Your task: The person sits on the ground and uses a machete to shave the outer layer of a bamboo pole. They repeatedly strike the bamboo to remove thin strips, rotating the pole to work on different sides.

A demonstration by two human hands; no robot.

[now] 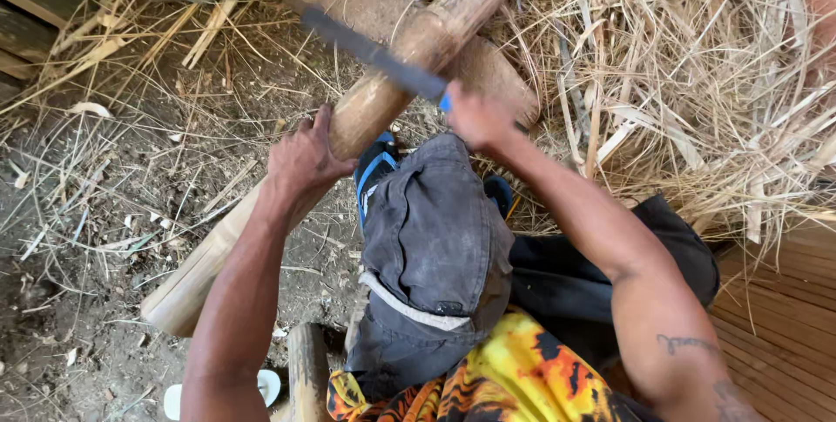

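Head view, looking straight down: one long bamboo pole (374,104), pale tan, long axis running diagonally from lower left to upper right; its lower end rests on bare dirt near the bottom left, its upper end runs out past the top edge right of centre; the pole lies across a thicker brown log (366,4), which crosses it from upper left toward the right, the two touching where they meet; left hand (303,159) closed around the pole's underside at mid-length, thumb up along the wood, holding it firm; right hand (475,117) wrapped tight on the blue handle of a dark flat blade (370,52), the blade pointing up and left, laid across the pole at roughly a right angle, edge on the wood just above the left hand; raised knee in grey shorts (435,239) sits directly under both hands, a blue sandal (374,165) just beside the pole; patterned yellow and orange shirt at the bottom edge; heap of dry straw and split strips (697,82) crowds the right side up to the log; open dirt ground (87,239) lies left of the pole, littered with chips; wooden floorboards (784,317) at lower right; a short stub of round wood (306,370) stands near the bottom, apart from the pole.
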